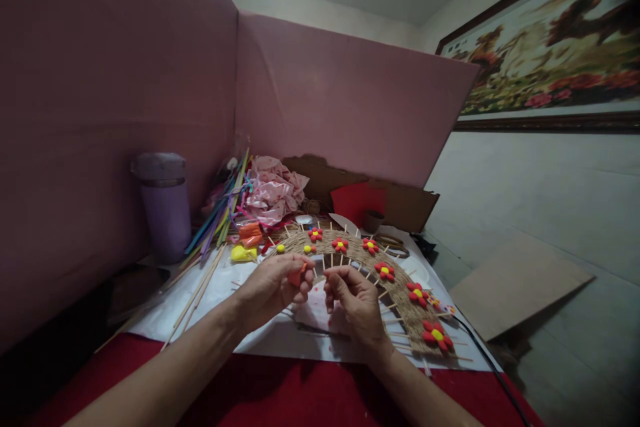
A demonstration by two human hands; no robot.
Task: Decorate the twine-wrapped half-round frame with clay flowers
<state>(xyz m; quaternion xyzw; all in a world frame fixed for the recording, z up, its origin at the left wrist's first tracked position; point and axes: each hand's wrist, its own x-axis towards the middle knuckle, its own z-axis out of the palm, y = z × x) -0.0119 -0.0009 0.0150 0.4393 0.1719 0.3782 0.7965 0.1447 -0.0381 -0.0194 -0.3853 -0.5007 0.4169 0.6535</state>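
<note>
My left hand (pixel 281 282) is closed around a lump of orange modelling clay (pixel 299 274). Close beside it, my right hand (pixel 352 291) has thumb and fingertips pinched together; whatever lies between them is too small to make out. Behind and beneath both hands spreads an arch of woven twine (pixel 400 273) on thin wooden sticks that poke out along its edges. Several red flowers (pixel 385 271) with yellow centres sit along the arch. Toward its left end are a plain yellow dot (pixel 281 249) and another yellow dot (pixel 307 249) with a red petal beside it.
Packets of orange clay (pixel 250 235) and yellow clay (pixel 244 253) lie left of the arch. Beyond are colourful pipe cleaners (pixel 220 207), crumpled pink fabric (pixel 275 190) and a purple tumbler (pixel 167 213). Scissors (pixel 393 244) rest behind the arch. A black cable (pixel 487 353) runs along the right edge.
</note>
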